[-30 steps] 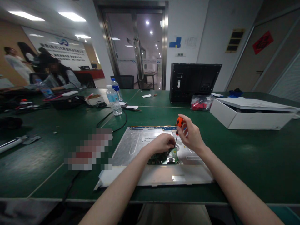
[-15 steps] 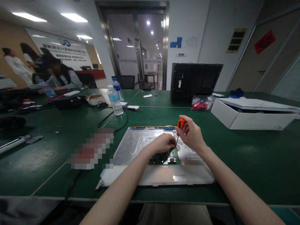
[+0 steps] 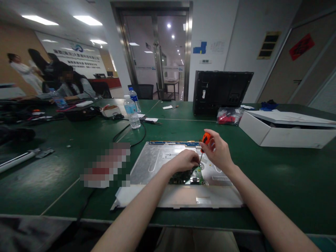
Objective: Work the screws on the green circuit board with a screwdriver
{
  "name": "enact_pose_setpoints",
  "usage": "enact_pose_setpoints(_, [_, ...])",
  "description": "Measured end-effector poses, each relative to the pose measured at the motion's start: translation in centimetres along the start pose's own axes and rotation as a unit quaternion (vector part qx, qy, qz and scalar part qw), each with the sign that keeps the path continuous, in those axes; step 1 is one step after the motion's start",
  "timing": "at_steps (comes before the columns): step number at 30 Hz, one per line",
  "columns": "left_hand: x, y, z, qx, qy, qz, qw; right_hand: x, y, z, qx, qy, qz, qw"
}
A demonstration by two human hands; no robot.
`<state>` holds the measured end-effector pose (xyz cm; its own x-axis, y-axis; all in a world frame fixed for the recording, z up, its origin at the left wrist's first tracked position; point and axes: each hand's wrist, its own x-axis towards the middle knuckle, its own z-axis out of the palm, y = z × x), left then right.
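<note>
Right hand [image 3: 218, 151] is closed round the handle of an orange-and-black screwdriver [image 3: 206, 138], thumb and fingers clamped on the grip. Steep rather than level, the tool's long axis slants: the handle stands up and to the right, and the thin shaft runs down and a little leftward to a tip at the far edge of a green circuit board [image 3: 197, 172]. So the tip lies below and left of the hand that holds the handle, while the left hand [image 3: 186, 161] is the nearer of the two to it. That hand comes in low over the board from the left, its fingertips drawn together just beside the tip; whether they pinch anything small, or touch the shaft, I cannot tell. Whether the tip is seated in a screw is too small to make out.

Nearer the person than the tip, a metal-shelled connector [image 3: 194, 180] sits on the board. Beneath it all, a metal display panel [image 3: 143, 168] lies flat on the green bench [image 3: 283, 196], its long axis running left to right, with a blue strip board [image 3: 170, 143] along its far edge
</note>
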<state>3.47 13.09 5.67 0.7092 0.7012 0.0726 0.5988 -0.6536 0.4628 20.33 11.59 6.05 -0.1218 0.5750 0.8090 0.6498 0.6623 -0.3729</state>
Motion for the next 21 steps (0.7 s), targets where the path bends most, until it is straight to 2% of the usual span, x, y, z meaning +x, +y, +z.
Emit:
enact_pose_setpoints(8, [0.05, -0.02, 0.06, 0.008, 0.0, -0.003, 1.0, -0.03, -0.07, -0.3, 0.008, -0.021, -0.007, 1.0])
enact_pose_setpoints(21, [0.05, -0.22, 0.19, 0.002, -0.001, -0.003, 1.0, -0.04, 0.02, -0.06, -0.015, -0.004, 0.003, 1.0])
